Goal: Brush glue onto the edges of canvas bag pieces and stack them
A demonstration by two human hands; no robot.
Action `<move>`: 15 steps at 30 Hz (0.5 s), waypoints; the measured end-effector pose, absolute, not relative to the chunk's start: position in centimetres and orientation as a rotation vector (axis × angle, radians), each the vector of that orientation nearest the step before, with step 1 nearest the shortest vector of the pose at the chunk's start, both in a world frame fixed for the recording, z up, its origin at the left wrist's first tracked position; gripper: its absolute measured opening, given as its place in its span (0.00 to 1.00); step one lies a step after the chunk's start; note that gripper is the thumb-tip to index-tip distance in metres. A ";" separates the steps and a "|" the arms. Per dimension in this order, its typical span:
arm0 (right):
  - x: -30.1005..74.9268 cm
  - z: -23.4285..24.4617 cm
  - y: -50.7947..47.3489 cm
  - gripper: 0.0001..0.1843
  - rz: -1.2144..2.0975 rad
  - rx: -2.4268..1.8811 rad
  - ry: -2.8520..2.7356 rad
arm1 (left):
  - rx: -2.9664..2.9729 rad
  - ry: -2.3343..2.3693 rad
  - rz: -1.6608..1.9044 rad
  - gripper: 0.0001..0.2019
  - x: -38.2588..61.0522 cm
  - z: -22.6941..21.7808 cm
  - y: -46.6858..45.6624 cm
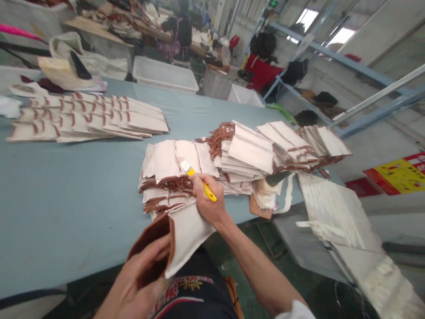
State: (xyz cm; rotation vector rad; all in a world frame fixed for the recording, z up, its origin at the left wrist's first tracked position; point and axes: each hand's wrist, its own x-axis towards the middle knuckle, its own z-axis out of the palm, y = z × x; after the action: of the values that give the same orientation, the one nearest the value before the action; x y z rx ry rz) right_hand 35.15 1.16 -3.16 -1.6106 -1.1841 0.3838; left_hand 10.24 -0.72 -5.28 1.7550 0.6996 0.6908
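Cream fabric with a brown lining forms the pouch (189, 228) at my left hand (142, 270), below the table (83, 186) edge in this view, its mouth open toward the left. My left fingers enter that mouth; the rim covers their tips, so I cannot tell whether they pinch or spread. The thumb lies lower, outside the far wall. My right hand (209, 199) pinches the brush (190, 171) between thumb and fingers, bristles pointing at the near stack (182, 159).

Progress: one pouch is in hand. Similar pieces lie in the near stack, the left stack (89, 117) and the right stacks (252, 148). I judge the work to be mid-batch, but cannot say which stacks are finished and which remain.

Obscured: the pouch's interior is mostly dark; whether the bristles touch the near stack is unclear. My left forearm is cut off below, and the distant person (179, 35) is blurred.
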 end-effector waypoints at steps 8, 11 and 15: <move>34.2 0.6 0.5 0.15 0.155 -1.470 -1.438 | 1.881 1.005 0.612 0.22 11.3 -1.1 2.6; 34.1 0.4 0.2 0.15 0.170 -1.496 -1.415 | 1.866 0.917 0.630 0.21 13.3 0.5 3.3; 34.3 0.1 -0.2 0.16 0.244 -1.563 -1.366 | 1.735 0.786 0.575 0.19 13.7 1.1 3.7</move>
State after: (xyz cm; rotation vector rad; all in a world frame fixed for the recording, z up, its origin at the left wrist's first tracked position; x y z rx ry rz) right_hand 34.34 -0.24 0.11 -1.5633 -1.3664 0.2443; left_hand 13.66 3.66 1.10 1.7351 0.7861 0.5755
